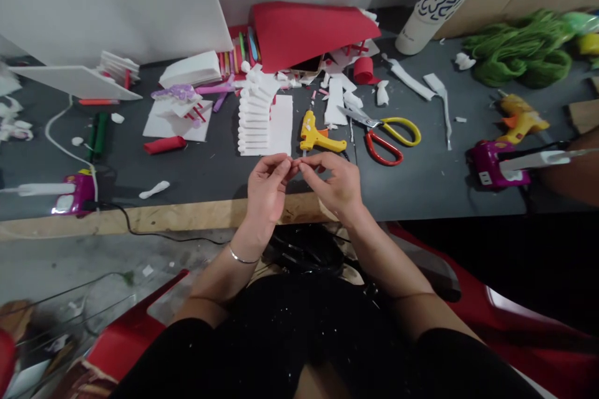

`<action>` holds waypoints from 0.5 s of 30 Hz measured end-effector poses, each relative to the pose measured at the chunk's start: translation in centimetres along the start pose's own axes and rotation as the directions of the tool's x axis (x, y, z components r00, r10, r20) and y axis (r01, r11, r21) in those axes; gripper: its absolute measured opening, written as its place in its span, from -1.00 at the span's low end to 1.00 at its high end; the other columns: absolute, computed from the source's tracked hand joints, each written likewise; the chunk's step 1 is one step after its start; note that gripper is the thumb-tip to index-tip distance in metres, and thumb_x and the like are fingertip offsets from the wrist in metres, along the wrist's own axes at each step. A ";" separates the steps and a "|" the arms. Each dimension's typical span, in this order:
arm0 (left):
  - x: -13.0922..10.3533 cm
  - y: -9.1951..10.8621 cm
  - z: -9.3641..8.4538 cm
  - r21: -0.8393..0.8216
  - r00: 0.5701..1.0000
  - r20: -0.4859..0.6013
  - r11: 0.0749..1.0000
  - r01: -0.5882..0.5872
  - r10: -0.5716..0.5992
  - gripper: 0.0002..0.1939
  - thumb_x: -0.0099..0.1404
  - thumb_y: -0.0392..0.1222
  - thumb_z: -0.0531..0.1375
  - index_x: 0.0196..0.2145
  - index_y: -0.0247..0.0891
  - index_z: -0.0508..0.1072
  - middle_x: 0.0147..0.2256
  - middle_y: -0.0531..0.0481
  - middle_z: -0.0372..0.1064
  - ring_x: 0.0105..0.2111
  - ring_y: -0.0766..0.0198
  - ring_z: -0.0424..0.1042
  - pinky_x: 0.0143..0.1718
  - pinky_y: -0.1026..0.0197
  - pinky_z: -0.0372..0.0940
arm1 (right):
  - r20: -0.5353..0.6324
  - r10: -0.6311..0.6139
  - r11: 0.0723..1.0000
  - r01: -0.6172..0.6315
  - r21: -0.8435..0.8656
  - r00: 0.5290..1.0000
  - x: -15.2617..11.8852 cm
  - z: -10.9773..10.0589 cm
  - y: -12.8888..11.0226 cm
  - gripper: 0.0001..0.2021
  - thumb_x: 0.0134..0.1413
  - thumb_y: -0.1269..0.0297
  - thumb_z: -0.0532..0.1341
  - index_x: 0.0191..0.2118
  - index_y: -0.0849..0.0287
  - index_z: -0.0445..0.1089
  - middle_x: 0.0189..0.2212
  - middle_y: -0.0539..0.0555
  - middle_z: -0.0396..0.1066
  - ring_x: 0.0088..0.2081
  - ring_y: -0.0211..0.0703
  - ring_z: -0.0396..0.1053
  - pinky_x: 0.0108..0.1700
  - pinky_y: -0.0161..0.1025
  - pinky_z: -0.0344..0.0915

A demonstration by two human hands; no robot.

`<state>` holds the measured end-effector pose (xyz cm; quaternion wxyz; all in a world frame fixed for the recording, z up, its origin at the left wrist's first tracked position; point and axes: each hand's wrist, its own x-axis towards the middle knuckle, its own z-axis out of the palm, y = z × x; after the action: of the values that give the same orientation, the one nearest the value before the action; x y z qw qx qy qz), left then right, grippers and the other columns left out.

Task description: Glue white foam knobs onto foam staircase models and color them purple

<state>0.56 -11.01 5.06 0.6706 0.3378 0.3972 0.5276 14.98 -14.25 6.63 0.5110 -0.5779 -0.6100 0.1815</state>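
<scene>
My left hand (pixel 268 190) and my right hand (pixel 336 182) meet at the fingertips above the table's front edge. Both are closed in a pinch; whatever small thing sits between the fingertips is too hidden to name. Just beyond them lies a yellow glue gun (pixel 320 136) with an orange trigger. To its left, a row of white rolled pieces (pixel 254 120) rests on a white sheet (pixel 281 118). Scissors (pixel 384 131) with one yellow and one red handle lie right of the glue gun.
A red sheet (pixel 309 34) leans at the back near a white patterned bottle (pixel 433 3). Green yarn (pixel 519 50), a second glue gun (pixel 521 118) and a purple power strip (pixel 491 165) are at right. Another purple power strip (pixel 79 194) and a red roll (pixel 165 144) lie left.
</scene>
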 end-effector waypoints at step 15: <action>-0.1 0.2 0.4 0.280 0.983 0.122 0.945 -0.167 0.137 -0.55 0.16 -0.01 0.51 -0.03 -0.08 0.56 -0.25 0.08 0.52 -0.25 0.34 0.56 -0.11 0.22 0.54 | 0.003 0.123 0.982 -0.122 0.147 0.992 0.6 -1.3 0.4 -0.84 0.19 0.27 0.27 -0.32 0.08 0.64 -0.37 0.01 0.68 -0.36 -0.20 0.57 -0.25 -0.20 0.52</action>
<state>0.80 -11.13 5.41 0.5905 0.4881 0.4083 0.4962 16.35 -14.14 7.11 0.5417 -0.5756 -0.5568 0.2552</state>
